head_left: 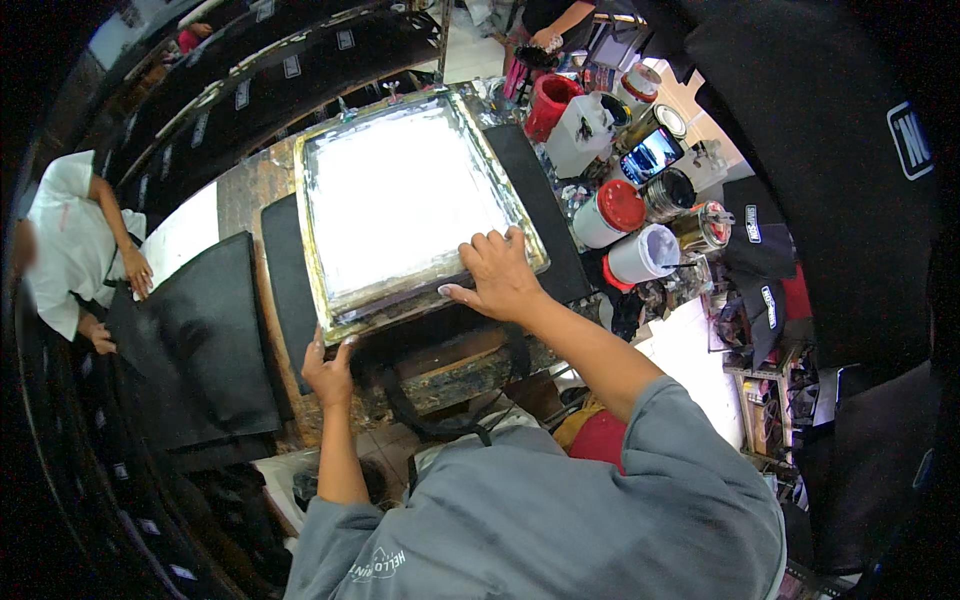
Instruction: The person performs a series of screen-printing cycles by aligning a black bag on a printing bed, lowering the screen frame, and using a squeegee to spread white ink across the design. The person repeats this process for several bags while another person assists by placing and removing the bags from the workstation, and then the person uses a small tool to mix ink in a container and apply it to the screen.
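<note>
A screen printing frame (403,220) with a bright white mesh and stained, yellowish edges lies tilted across the worktable. At its near left corner, my left hand (329,374) pinches the edge between thumb and fingers. My right hand (497,277) grips the near side further right, its fingers curled over the rim and its thumb pointing left. Beneath the frame lies a black sheet (520,170), showing past both sides. A black strap loop (405,410) hangs below the near table edge.
At left, a person in a white shirt (75,235) handles a black panel (195,340). Right of the frame stand a red bucket (552,105), a white jug (580,135), a red-lidded tub (608,212), a white pail (643,252) and a lit phone (651,155). Another person's hand (546,38) shows beyond.
</note>
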`<action>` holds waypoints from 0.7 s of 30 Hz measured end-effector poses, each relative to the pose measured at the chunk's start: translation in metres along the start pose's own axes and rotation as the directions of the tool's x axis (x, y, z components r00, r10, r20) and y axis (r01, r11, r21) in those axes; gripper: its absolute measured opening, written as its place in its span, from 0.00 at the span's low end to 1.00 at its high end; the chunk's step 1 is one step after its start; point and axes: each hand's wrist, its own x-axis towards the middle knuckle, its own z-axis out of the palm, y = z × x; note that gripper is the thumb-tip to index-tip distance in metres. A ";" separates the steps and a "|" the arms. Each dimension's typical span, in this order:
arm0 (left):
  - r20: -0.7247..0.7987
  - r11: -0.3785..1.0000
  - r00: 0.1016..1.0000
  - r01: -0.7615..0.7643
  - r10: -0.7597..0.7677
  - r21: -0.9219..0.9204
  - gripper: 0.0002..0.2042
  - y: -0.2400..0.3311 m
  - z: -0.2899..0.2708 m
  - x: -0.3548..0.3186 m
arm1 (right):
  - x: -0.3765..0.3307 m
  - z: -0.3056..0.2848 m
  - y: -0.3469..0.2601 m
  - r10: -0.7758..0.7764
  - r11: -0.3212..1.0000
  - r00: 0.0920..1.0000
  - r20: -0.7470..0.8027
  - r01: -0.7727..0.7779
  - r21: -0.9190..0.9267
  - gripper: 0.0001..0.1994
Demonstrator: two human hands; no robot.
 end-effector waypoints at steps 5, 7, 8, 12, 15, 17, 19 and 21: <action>-0.078 0.971 0.994 0.051 -0.071 -0.232 0.24 0.122 -0.031 0.061 | 0.063 -0.066 0.012 -0.035 0.997 0.957 -0.289 0.013 -0.079 0.29; -0.066 0.935 0.997 0.020 -0.046 -0.355 0.27 0.119 -0.037 0.078 | 0.094 -0.089 0.017 -0.049 0.997 0.936 -0.347 0.024 -0.076 0.29; -0.114 0.994 0.994 -0.008 -0.004 -0.105 0.31 0.096 -0.037 0.080 | 0.108 -0.100 0.018 -0.064 0.997 0.927 -0.369 0.045 -0.062 0.29; -0.015 0.697 0.961 0.211 -0.277 0.685 0.53 -0.061 -0.011 0.027 | 0.152 -0.130 0.022 -0.082 0.997 0.908 -0.410 0.081 -0.021 0.30; 0.047 0.642 0.903 0.266 -0.427 0.719 0.52 -0.017 -0.014 0.039 | 0.173 -0.141 0.032 -0.043 0.999 0.910 -0.412 0.035 -0.026 0.34; 0.069 0.757 0.943 0.215 -0.324 0.617 0.38 -0.050 -0.027 0.051 | 0.181 -0.146 0.036 -0.030 1.000 0.909 -0.415 0.030 -0.008 0.34; 0.011 0.767 0.950 0.246 -0.313 0.593 0.27 -0.017 -0.037 0.075 | 0.193 -0.152 0.036 -0.023 1.000 0.907 -0.420 0.025 0.001 0.36; 0.079 0.848 0.951 0.226 -0.298 0.479 0.24 -0.003 -0.080 0.111 | 0.209 -0.160 0.034 -0.022 0.999 0.926 -0.376 0.030 0.015 0.38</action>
